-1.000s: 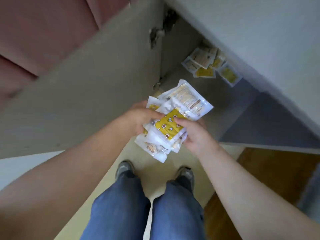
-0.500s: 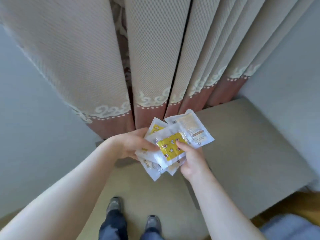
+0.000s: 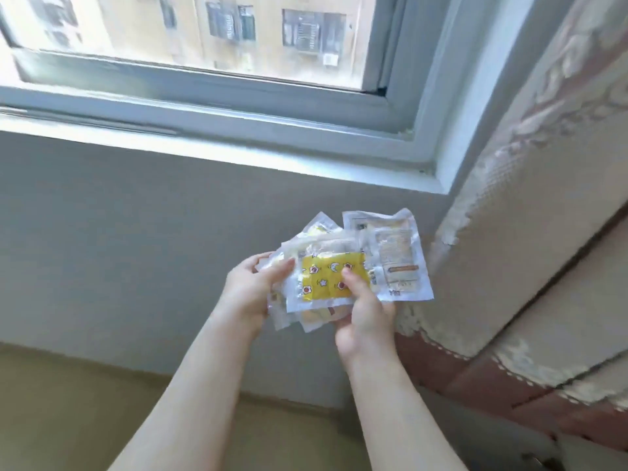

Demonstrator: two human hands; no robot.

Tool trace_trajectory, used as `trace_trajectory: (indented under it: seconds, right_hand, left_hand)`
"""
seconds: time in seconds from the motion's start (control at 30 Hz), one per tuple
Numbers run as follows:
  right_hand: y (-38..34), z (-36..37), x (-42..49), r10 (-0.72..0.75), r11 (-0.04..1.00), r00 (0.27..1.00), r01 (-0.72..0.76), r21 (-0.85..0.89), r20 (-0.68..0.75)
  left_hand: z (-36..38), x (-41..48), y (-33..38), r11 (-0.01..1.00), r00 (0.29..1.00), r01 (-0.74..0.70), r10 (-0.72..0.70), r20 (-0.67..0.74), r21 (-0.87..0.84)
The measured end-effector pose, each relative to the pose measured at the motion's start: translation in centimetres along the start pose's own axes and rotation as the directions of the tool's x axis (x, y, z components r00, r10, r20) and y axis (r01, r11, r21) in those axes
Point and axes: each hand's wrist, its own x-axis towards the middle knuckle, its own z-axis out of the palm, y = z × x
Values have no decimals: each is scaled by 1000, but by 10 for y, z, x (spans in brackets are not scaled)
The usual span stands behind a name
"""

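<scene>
Left hand [image 3: 253,294] grips the fanned packets [image 3: 390,253] by their left edge, right hand [image 3: 365,311] holds them with thumb on the yellow packet [image 3: 326,278], mid-air before the grey wall [image 3: 119,249]; better to square the stack first or loose ones may slip; window [image 3: 204,79] far, curtain [image 3: 526,249] right.

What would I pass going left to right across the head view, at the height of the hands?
Grey wall → left hand → yellow packet → white printed packet → curtain.
</scene>
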Motion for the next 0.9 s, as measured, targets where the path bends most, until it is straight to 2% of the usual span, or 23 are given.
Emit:
trace_trajectory:
  seconds: [0.1, 0.2, 0.33, 0.43, 0.53, 0.67, 0.73, 0.83, 0.9]
  right_hand:
    - [52, 77, -18, 51, 997, 989, -44, -57, 139]
    - [104, 149, -44, 119, 990, 945, -90, -107, 304]
    - [173, 238, -81, 180, 977, 841, -94, -189, 510]
    - [228, 297, -105, 219, 972, 756, -116, -203, 617]
    - [279, 355, -131, 199, 979, 658, -100, -177, 727]
    - [343, 426, -157, 241, 970, 545, -151, -188, 803]
    - [373, 459, -166, 289, 955, 509, -210, -209, 811]
    - [414, 501, -171, 403, 907, 436, -308, -288, 805]
    - [447, 528, -164, 469, 879, 384, -292, -377, 795]
  left_hand:
    - [-67, 7, 42, 985, 971, -120, 89, -222, -128]
    - [-143, 9, 87, 955, 924, -213, 129, -361, -205]
    - [-251, 6, 140, 898, 847, -328, 142, -512, -293]
    - [-325, 0, 173, 846, 763, -424, 141, -631, -323]
    - [-392, -2, 206, 800, 658, -516, 143, -739, -305]
    - [-473, 4, 245, 775, 486, -601, 159, -859, -197]
    - [-506, 10, 261, 752, 423, -638, 164, -891, -165]
    - [-549, 22, 278, 733, 385, -666, 180, -905, -138]
    - [-575, 35, 288, 734, 405, -668, 222, -887, -121]
